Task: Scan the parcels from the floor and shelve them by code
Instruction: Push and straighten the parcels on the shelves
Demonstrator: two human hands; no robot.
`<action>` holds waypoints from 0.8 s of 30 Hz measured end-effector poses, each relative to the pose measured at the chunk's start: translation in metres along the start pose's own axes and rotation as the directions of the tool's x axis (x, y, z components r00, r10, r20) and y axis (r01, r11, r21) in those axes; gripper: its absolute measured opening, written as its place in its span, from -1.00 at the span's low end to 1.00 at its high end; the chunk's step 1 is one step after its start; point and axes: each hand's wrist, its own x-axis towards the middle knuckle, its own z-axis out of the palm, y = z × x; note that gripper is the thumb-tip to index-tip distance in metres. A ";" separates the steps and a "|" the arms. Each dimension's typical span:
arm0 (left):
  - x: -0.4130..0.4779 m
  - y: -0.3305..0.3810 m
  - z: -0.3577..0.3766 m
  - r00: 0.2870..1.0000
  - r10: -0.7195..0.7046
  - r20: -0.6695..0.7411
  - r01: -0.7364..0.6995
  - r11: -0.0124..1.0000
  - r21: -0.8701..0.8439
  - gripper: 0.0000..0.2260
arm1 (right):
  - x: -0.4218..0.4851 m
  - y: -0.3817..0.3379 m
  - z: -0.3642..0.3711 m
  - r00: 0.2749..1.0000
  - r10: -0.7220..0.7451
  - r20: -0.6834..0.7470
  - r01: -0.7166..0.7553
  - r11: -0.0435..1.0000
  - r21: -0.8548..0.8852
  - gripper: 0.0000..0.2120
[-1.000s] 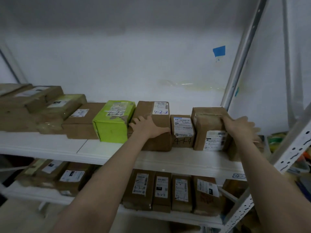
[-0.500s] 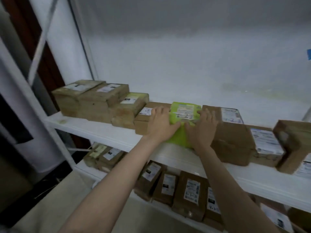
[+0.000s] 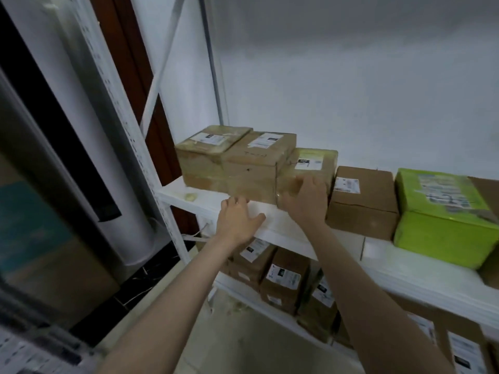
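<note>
A row of labelled cardboard parcels stands on the white upper shelf (image 3: 286, 225). My right hand (image 3: 305, 201) presses flat against the front of a tape-wrapped brown parcel (image 3: 310, 168). My left hand (image 3: 237, 220) lies on the shelf's front edge, fingers relaxed, just below a taller brown parcel (image 3: 256, 168). Another taped parcel (image 3: 208, 155) stands at the far left end. Right of my right hand sit a plain brown parcel (image 3: 361, 201) and a bright green parcel (image 3: 442, 217). Neither hand holds anything.
The lower shelf (image 3: 243, 292) carries several more labelled brown parcels (image 3: 286, 282) standing upright. A white perforated shelf post (image 3: 127, 117) rises at the left, with a large white cylinder (image 3: 89, 163) beside it. The wall behind the shelf is white.
My view has swung left along the shelf. Both hands left the green parcel and moved left: the right onto the tape-wrapped parcel, the left onto the shelf edge.
</note>
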 end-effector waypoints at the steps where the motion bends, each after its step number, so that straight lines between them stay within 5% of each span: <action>1: 0.014 -0.007 -0.004 1.000 0.004 0.000 -0.004 1.000 0.006 -0.47 | 0.013 -0.007 0.006 1.000 0.003 -0.001 -0.003 0.999 -0.033 -0.50; 5: 0.070 -0.013 -0.012 0.995 0.073 -0.073 -0.069 0.996 0.049 -0.46 | 0.078 -0.007 0.020 0.993 0.019 -0.120 -0.029 0.996 -0.084 -0.63; 10: 0.144 0.003 -0.011 0.951 0.252 -0.179 -0.227 0.963 0.145 -0.35 | 0.184 0.024 0.028 0.969 0.247 0.027 -0.234 0.942 -0.240 -0.46; 15: 0.191 0.014 -0.006 0.921 0.378 -0.095 -0.372 0.925 0.080 -0.28 | 0.243 0.060 0.043 0.861 0.465 0.207 -0.355 0.840 -0.410 -0.35; 21: 0.213 0.040 0.005 0.920 0.392 -0.013 -0.389 0.915 0.107 -0.38 | 0.248 0.066 0.044 0.839 0.485 0.247 -0.324 0.809 -0.491 -0.34; 24: 0.215 0.049 0.011 0.914 0.403 0.056 -0.405 0.889 0.215 -0.47 | 0.251 0.077 0.037 0.818 0.492 0.297 -0.313 0.815 -0.488 -0.07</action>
